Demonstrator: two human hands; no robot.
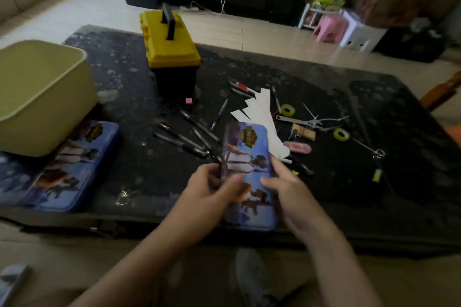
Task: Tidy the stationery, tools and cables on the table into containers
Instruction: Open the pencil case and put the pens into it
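A blue printed pencil tin (pixel 249 157) is held just above the near edge of the dark table (pixel 324 82). My left hand (pixel 212 189) grips its left side and my right hand (pixel 287 189) grips its right side. Beyond the tin lie several dark pens (pixel 189 137), white paper strips (pixel 257 112), a pink eraser (pixel 297 147), two rolls of yellow-green tape (pixel 287 110) (pixel 341 134), a metal wrench (pixel 299 121) and cable ties (pixel 324 118). A second blue tin (pixel 69 169) rests at the left.
A pale yellow tub (pixel 37 97) stands at the table's left end, partly on the second tin. A shut yellow-and-black toolbox (pixel 172 50) is behind the pens. A pink stool (pixel 329 27) and a white stool (pixel 359 35) sit on the floor beyond.
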